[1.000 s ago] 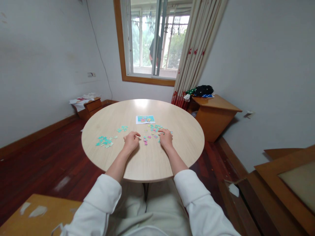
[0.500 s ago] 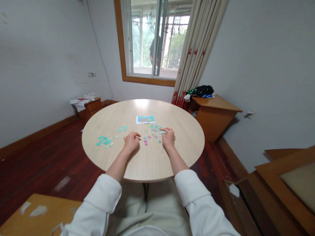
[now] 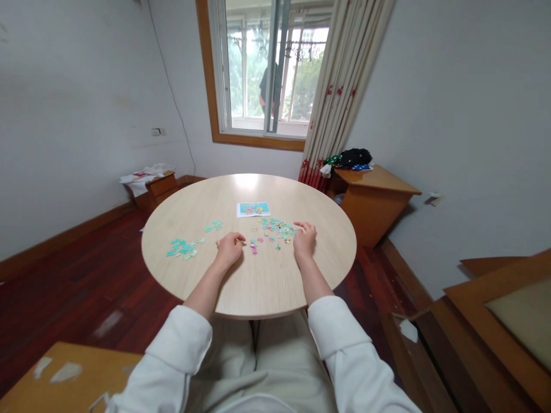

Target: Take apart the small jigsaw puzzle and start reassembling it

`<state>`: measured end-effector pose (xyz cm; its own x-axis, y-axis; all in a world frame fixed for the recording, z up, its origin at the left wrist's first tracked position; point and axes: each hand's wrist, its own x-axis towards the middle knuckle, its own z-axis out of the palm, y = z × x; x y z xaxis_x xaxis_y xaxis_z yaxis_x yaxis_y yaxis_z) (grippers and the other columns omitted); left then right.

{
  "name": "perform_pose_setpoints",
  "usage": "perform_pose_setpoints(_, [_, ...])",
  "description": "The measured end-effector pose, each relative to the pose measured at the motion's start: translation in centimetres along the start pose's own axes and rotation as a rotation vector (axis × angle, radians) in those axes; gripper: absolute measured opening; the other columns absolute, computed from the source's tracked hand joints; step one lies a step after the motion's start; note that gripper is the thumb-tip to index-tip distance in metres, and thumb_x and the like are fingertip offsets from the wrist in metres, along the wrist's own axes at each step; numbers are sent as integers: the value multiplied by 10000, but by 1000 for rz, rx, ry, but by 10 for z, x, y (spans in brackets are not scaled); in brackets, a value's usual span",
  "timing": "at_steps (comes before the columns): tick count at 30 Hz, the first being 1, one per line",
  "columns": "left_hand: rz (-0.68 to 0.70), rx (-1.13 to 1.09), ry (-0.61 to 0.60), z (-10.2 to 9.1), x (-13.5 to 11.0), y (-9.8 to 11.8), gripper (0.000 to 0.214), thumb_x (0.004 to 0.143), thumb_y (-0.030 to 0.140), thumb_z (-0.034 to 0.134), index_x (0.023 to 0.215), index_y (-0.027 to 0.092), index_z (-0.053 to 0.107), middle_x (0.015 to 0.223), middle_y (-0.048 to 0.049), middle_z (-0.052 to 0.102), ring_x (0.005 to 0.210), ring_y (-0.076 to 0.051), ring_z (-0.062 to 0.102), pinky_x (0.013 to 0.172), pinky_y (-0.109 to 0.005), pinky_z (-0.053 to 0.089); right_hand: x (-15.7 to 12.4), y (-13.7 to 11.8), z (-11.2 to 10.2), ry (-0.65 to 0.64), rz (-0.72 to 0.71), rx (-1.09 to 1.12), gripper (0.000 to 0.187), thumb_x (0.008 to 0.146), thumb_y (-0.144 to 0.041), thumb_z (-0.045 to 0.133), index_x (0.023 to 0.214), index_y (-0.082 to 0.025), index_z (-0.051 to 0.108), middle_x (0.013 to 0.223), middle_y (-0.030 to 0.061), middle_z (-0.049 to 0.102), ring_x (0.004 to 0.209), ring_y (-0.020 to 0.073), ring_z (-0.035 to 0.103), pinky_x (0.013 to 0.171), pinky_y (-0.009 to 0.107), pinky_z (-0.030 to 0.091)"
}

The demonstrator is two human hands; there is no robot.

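My left hand (image 3: 231,248) rests on the round table with its fingers curled together. Whatever may be between its fingertips is too small to make out. Just right of it lies a small joined group of pink puzzle pieces (image 3: 253,248). My right hand (image 3: 305,238) is open, its fingers stretched leftward at the edge of a spread of mixed puzzle pieces (image 3: 282,228). Beyond both hands a picture card (image 3: 253,210) with a turquoise scene lies flat. Turquoise and pale puzzle pieces (image 3: 181,248) form a pile at the left, with a smaller turquoise cluster (image 3: 213,226) nearer the middle.
The round table (image 3: 258,287) stands in front of my lap. Behind it are a window (image 3: 267,69) and a curtain (image 3: 340,86). A wooden cabinet (image 3: 379,201) bearing cloths is at the right, a low stand (image 3: 162,186) at the far left, and a wooden surface (image 3: 86,384) at lower left.
My right hand has moved right, off the mixed puzzle pieces, uncovering more of them, and its fingers have opened out. My left hand has stayed about where it was.
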<state>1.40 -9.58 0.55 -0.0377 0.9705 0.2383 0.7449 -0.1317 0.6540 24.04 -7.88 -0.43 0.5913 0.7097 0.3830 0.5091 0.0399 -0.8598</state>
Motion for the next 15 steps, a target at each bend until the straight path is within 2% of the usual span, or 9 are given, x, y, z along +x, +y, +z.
perform_pose_setpoints(3, [22,-2,-17,0,-1,1,317,758,86,404,796,210,693,966,-51,694,996,-217,602,988,-450,316,3,6,0,17,27,65,369,662,-142,358,809,-224,687,1085,69,583,1002,217,532,883,329,394])
perform_pose_setpoints(7, [88,5,-100,-3,-3,5,382,755,64,387,843,223,724,1025,-56,668,1034,-218,585,992,-450,320,4,9,5,20,1,130,337,637,-152,364,746,-214,677,1032,72,614,947,208,557,847,321,417])
perform_pose_setpoints(12, [120,48,-184,-5,-6,8,438,747,46,377,926,233,730,1075,-66,632,1094,-239,549,986,-482,312,1,6,12,-59,43,246,287,634,-173,350,646,-210,634,709,15,648,721,167,585,669,256,445])
perform_pose_setpoints(15, [129,74,-205,-5,-6,8,429,752,59,390,931,248,731,1085,-60,625,1104,-238,538,984,-478,305,-1,5,13,-88,26,244,266,638,-173,351,598,-210,611,639,4,636,635,156,573,606,245,435])
